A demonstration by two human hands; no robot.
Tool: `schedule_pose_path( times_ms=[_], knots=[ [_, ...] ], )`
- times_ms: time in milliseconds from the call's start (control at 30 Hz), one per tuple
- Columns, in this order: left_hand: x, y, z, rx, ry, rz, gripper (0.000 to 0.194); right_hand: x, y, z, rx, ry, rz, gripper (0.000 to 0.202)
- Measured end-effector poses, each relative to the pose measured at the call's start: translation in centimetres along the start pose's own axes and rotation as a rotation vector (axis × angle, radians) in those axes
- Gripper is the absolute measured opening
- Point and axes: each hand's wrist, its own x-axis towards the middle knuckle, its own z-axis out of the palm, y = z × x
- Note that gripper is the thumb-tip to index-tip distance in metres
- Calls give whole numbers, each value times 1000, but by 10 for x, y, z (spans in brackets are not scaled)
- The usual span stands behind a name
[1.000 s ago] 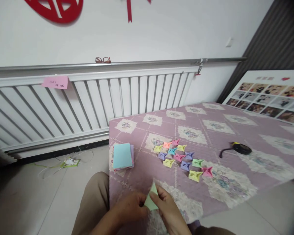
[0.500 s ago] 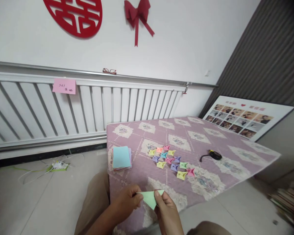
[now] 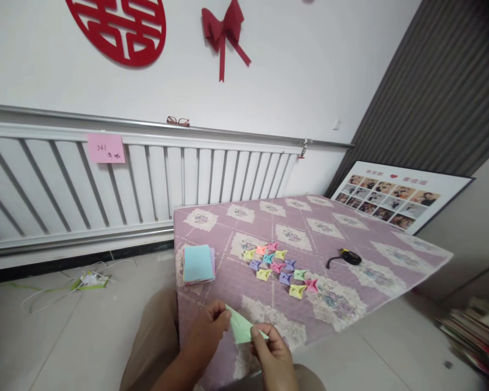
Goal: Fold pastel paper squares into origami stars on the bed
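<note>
A light green sheet of paper (image 3: 240, 328), folded to a triangle, is held between my two hands above the near edge of the cloth-covered table. My left hand (image 3: 207, 329) pinches its upper left corner between thumb and fingers. On the right side, my right hand (image 3: 271, 350) grips the paper with the thumb on top and the fingers behind. Beyond my hands stand several small folded paper figures (image 3: 277, 267) in yellow, pink, purple, green and other colours. A stack of square paper (image 3: 198, 263), light blue on top, lies at the table's left edge.
A black coiled cord-like item (image 3: 350, 257) lies on the patterned tablecloth (image 3: 297, 217) at the right. Behind the table runs a white radiator (image 3: 212, 174). A photo board (image 3: 399, 195) leans at the back right. A power strip (image 3: 93, 281) with cables sits on the floor.
The green paper has turned, so its long edge now slopes down to the right. My left hand has risen slightly and my right hand has lowered. The camera view has shifted a little.
</note>
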Motion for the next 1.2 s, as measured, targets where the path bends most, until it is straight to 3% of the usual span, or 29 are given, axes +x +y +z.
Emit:
schedule_pose_path(
  times_ms=[233,500,600,767,933,1200],
  knots=[
    [0,-7,2,-146,-18,-51,29,-2,-9,5,-34,9,-15,44],
    [18,-20,1,-299,38,-36,36,5,-1,11,-154,-150,-71,40],
    [25,-25,-2,-239,32,-49,35,8,-3,13,-134,-205,-9,41],
    [29,-33,-7,-281,-85,-93,33,6,-21,15,132,-211,184,34],
    [23,-21,-2,-455,-179,-154,40,9,-16,15,246,-241,293,40],
    [11,2,9,-564,-224,-191,41,0,-21,13,234,-239,284,41]
  ],
)
